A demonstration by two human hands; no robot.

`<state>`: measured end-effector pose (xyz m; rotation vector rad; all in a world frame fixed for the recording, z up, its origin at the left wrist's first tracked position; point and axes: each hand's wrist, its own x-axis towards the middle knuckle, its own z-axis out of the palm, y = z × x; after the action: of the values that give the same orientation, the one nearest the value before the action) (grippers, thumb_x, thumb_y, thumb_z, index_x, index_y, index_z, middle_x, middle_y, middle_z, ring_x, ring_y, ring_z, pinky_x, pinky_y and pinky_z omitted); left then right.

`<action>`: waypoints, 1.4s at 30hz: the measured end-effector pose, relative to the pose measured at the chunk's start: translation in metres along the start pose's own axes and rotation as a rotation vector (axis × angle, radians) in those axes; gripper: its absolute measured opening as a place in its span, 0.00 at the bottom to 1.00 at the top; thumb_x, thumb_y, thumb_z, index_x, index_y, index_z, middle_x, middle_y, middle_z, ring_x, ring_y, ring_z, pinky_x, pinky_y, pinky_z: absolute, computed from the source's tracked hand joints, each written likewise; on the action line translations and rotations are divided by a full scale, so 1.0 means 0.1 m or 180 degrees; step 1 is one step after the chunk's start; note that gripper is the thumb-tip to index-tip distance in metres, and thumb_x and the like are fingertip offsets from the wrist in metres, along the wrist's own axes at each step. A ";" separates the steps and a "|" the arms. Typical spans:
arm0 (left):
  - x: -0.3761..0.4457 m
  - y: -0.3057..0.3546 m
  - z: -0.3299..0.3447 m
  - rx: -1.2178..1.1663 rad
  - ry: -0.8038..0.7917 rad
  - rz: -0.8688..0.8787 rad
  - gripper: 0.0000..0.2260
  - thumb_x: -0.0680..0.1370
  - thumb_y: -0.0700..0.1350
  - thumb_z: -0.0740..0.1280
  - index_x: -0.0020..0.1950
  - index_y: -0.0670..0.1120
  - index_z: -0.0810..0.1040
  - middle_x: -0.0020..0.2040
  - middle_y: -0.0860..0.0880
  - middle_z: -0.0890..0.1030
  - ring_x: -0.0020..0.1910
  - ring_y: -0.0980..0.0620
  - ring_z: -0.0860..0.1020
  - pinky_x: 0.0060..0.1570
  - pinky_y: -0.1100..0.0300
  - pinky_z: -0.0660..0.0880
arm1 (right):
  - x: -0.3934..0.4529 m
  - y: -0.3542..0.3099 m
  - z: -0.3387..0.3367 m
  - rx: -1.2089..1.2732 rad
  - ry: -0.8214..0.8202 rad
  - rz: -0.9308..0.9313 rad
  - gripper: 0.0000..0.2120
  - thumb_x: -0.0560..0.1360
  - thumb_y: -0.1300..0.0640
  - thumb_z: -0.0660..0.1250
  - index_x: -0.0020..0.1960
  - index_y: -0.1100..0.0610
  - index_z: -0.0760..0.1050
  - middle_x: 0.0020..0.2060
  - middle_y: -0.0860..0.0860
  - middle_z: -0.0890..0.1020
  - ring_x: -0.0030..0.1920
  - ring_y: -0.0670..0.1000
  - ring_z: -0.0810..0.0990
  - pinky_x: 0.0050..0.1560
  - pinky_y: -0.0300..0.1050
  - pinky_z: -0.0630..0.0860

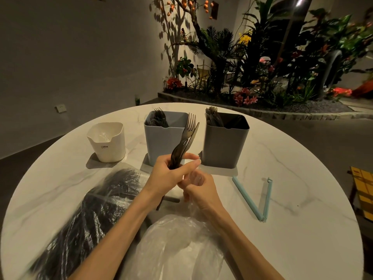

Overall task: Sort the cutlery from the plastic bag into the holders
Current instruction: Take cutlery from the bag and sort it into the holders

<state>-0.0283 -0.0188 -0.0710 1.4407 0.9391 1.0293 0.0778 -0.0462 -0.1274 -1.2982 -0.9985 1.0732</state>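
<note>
My left hand (169, 174) grips the handles of a dark plastic fork (188, 128) and knife (194, 132), held upright above the table. Just below it, my right hand (199, 190) pinches a clear plastic wrapper (193, 178). Behind stand three holders: a white one (107, 142) with clear cutlery inside, a blue-grey one (163, 138) holding dark forks, and a dark grey one (225, 140) with dark pieces. A plastic bag of dark cutlery (90, 215) lies at the left.
A round white marble table (292, 178) carries everything. An open light-blue bag clip (258, 199) lies at the right. A crumpled clear plastic bag (177, 245) sits close in front of me. A planter with foliage lies beyond the table.
</note>
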 end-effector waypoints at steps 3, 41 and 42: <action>0.00 -0.03 0.03 0.0159 0.0038 -0.0264 0.09 0.72 0.56 0.76 0.48 0.54 0.86 0.43 0.49 0.86 0.46 0.53 0.84 0.42 0.63 0.78 | -0.01 0.07 0.02 -0.0466 -0.0187 -0.0066 0.12 0.78 0.61 0.69 0.54 0.45 0.75 0.47 0.47 0.82 0.47 0.49 0.83 0.43 0.39 0.83; -0.25 0.36 -0.43 -0.0440 -0.0199 -0.0060 0.25 0.66 0.60 0.77 0.57 0.47 0.82 0.47 0.47 0.85 0.28 0.53 0.73 0.40 0.50 0.81 | 0.15 -1.30 0.38 0.1052 -0.0493 -0.0140 0.11 0.78 0.52 0.65 0.50 0.60 0.76 0.47 0.55 0.78 0.48 0.55 0.80 0.49 0.52 0.77; -0.27 0.39 -0.49 -0.0307 -0.0069 -0.0095 0.20 0.68 0.56 0.77 0.56 0.50 0.82 0.47 0.51 0.86 0.32 0.57 0.77 0.43 0.46 0.80 | 0.18 -1.32 0.47 0.0879 -0.0619 -0.0067 0.15 0.78 0.50 0.65 0.54 0.62 0.76 0.50 0.57 0.78 0.48 0.56 0.81 0.49 0.53 0.80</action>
<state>-0.0824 -0.0329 -0.0327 1.3518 0.8813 1.0213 0.0420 -0.0160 0.0055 -0.9715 -0.9650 1.2899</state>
